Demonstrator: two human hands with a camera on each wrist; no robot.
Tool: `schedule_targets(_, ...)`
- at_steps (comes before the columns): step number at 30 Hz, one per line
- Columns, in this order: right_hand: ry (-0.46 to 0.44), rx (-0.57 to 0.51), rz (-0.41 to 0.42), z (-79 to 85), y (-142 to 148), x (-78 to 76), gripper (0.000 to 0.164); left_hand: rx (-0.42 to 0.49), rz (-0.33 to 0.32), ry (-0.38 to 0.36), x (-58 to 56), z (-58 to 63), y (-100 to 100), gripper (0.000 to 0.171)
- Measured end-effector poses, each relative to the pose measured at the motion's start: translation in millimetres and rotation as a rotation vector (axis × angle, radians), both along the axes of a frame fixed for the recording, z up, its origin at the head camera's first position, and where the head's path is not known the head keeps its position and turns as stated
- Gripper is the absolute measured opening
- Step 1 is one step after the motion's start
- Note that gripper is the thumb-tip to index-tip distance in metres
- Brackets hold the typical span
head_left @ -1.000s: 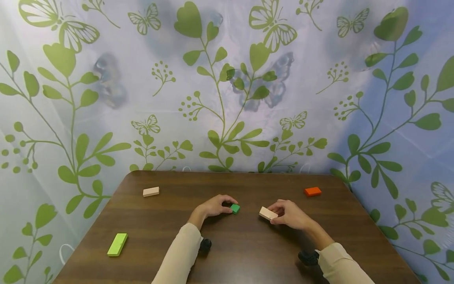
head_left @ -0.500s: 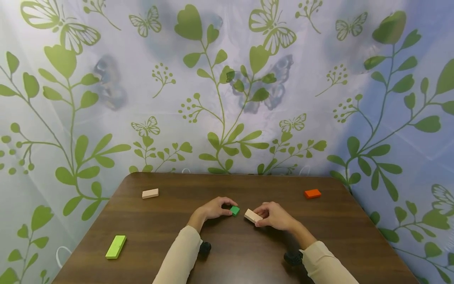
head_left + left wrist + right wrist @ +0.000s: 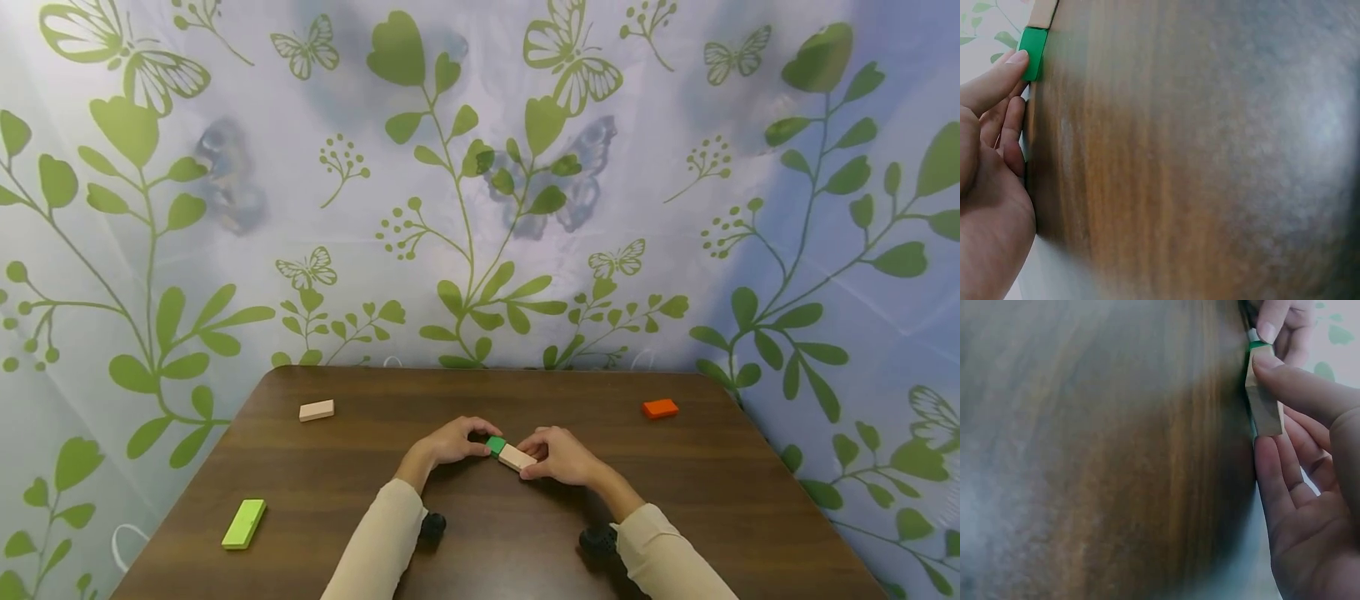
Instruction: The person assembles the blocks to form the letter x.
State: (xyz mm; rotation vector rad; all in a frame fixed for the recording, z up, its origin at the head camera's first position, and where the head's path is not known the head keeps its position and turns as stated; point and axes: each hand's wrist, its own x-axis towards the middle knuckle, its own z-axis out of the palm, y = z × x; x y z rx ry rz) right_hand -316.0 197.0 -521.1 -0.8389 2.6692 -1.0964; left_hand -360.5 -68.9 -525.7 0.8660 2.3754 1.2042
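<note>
The left hand (image 3: 453,440) pinches a small bright-green rectangular block (image 3: 496,446) between thumb and fingers near the middle of the dark brown, wood-grained tabletop (image 3: 480,533), while the right hand (image 3: 564,456) grips a pale beige oblong block (image 3: 516,457) whose end touches the green one. Well apart from both hands lie a second pale beige oblong block (image 3: 317,410) at the far left, a flat lime-green oblong block (image 3: 244,524) at the near left, and an orange-red rectangular block (image 3: 660,408) at the far right.
</note>
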Motion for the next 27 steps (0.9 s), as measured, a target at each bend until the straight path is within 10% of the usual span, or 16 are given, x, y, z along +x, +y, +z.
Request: schedule_targets(27, -0.194, -0.069, 0.035, 7.0, -1.2, -22.1, 0.042, 0.134, 0.037, -0.069, 0.5, -1.2, -4.3, 0.048)
